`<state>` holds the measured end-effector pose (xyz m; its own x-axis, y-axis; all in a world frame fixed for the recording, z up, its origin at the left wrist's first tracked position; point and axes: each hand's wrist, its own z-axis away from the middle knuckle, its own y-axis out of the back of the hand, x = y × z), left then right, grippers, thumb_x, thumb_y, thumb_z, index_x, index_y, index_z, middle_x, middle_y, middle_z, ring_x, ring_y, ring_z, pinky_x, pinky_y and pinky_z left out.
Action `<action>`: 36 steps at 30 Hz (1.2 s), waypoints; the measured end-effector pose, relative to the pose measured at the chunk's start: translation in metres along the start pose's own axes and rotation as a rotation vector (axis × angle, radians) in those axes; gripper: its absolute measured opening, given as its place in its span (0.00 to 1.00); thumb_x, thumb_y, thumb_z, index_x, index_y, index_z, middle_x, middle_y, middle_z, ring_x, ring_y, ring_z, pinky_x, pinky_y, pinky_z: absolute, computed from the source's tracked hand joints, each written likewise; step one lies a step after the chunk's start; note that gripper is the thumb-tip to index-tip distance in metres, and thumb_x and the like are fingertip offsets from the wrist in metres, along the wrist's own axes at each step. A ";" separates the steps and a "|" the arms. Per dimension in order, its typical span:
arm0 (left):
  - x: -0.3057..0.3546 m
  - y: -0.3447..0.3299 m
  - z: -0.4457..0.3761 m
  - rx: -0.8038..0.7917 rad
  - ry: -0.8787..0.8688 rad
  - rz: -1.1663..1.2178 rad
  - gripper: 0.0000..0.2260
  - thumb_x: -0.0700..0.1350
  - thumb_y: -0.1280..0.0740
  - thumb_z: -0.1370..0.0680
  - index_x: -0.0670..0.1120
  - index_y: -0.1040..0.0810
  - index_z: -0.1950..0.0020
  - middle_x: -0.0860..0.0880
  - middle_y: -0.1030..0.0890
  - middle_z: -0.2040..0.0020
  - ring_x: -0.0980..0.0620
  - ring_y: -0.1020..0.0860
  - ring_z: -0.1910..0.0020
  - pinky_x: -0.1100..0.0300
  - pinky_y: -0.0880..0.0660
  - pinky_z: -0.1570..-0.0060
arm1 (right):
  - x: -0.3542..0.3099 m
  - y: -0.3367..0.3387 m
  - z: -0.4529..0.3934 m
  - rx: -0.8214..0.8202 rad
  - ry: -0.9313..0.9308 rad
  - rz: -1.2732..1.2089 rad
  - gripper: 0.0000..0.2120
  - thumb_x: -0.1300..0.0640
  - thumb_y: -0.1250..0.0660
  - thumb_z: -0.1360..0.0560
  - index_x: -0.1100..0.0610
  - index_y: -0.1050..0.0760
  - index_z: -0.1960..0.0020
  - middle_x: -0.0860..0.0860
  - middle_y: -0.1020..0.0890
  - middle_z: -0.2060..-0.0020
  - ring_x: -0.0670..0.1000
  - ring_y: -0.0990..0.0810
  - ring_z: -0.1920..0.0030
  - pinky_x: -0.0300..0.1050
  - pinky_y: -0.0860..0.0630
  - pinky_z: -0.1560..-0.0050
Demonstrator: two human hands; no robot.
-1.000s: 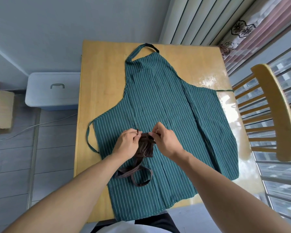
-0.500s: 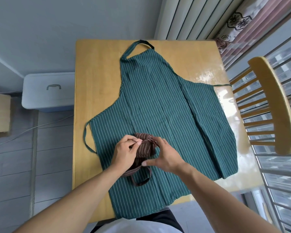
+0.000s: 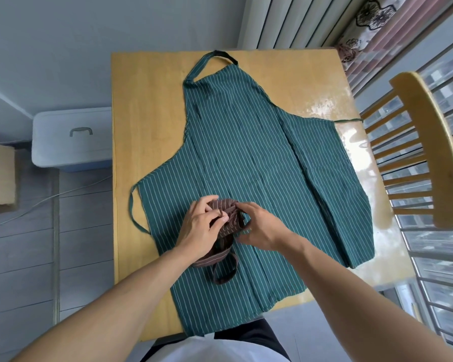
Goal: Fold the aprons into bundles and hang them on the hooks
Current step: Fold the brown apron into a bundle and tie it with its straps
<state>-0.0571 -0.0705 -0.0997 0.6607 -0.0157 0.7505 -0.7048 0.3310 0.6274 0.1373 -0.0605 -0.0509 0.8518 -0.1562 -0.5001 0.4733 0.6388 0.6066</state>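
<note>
A green striped apron [image 3: 259,158] lies spread flat on the wooden table [image 3: 147,121], neck loop at the far end. On top of it, near the front, sits a small brown striped apron bundle [image 3: 229,220]. My left hand [image 3: 199,228] pinches a thin brown strap end at the bundle's left side. My right hand [image 3: 262,226] grips the bundle's right side, fingers curled round a strap across its top. A brown strap loop [image 3: 224,270] trails from the bundle toward me.
A wooden chair [image 3: 429,152] stands at the table's right edge, by a barred window. On the floor to the left are a grey lidded storage box [image 3: 71,137] and a cardboard box [image 3: 0,176]. Curtains hang beyond the table.
Both hands have kept working the brown strap round the bundle; the right hand has shifted from the bundle's underside to its top right, and the trailing loop lies slightly shorter.
</note>
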 end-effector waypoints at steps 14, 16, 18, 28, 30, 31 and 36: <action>0.000 0.008 0.005 -0.083 -0.097 -0.011 0.11 0.49 0.36 0.17 0.48 0.14 0.44 0.58 0.24 0.30 0.59 0.39 0.23 0.55 0.43 0.23 | 0.002 -0.027 -0.009 0.403 0.017 0.029 0.24 0.43 0.26 0.26 0.42 0.31 0.34 0.43 0.19 0.39 0.49 0.17 0.46 0.47 0.21 0.52; 0.002 0.010 0.004 -0.112 -0.070 -0.051 0.15 0.50 0.40 0.15 0.47 0.17 0.37 0.54 0.24 0.29 0.58 0.39 0.23 0.54 0.43 0.23 | 0.007 -0.031 -0.008 0.405 0.030 0.032 0.24 0.39 0.28 0.25 0.40 0.33 0.34 0.43 0.20 0.40 0.49 0.16 0.52 0.47 0.20 0.56; 0.004 0.013 0.001 -0.133 -0.011 -0.092 0.18 0.53 0.44 0.15 0.48 0.21 0.30 0.51 0.29 0.25 0.55 0.36 0.24 0.54 0.43 0.23 | 0.011 -0.035 -0.008 0.407 0.046 0.053 0.24 0.36 0.31 0.25 0.39 0.35 0.34 0.43 0.21 0.42 0.48 0.17 0.57 0.48 0.19 0.59; 0.000 0.003 0.007 0.193 0.141 -0.091 0.11 0.48 0.33 0.18 0.42 0.15 0.49 0.53 0.26 0.54 0.52 0.27 0.53 0.53 0.26 0.48 | 0.026 -0.015 -0.017 0.364 0.088 0.029 0.27 0.30 0.35 0.31 0.47 0.16 0.44 0.41 0.21 0.48 0.44 0.20 0.59 0.43 0.21 0.56; -0.002 0.003 0.012 0.161 0.182 -0.004 0.12 0.48 0.35 0.17 0.42 0.17 0.51 0.54 0.27 0.55 0.53 0.25 0.55 0.54 0.25 0.52 | 0.036 -0.005 -0.014 0.410 0.137 0.158 0.22 0.35 0.37 0.26 0.48 0.14 0.46 0.42 0.23 0.57 0.44 0.23 0.66 0.46 0.19 0.61; -0.001 0.005 0.013 0.148 0.197 0.040 0.12 0.48 0.36 0.17 0.42 0.18 0.53 0.54 0.27 0.55 0.53 0.24 0.57 0.54 0.24 0.54 | 0.040 0.000 -0.013 0.408 0.144 0.211 0.19 0.38 0.36 0.24 0.49 0.14 0.47 0.43 0.25 0.59 0.44 0.25 0.68 0.46 0.19 0.63; 0.000 0.013 0.009 0.089 0.237 0.049 0.12 0.46 0.38 0.16 0.43 0.22 0.55 0.50 0.23 0.56 0.51 0.23 0.58 0.50 0.24 0.53 | 0.043 0.017 -0.014 0.327 0.036 0.352 0.15 0.40 0.38 0.19 0.48 0.18 0.49 0.42 0.26 0.56 0.46 0.24 0.64 0.44 0.24 0.67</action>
<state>-0.0688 -0.0752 -0.0899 0.6600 0.2231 0.7174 -0.7504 0.2418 0.6152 0.1786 -0.0460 -0.0707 0.9674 0.0571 -0.2469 0.2081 0.3768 0.9026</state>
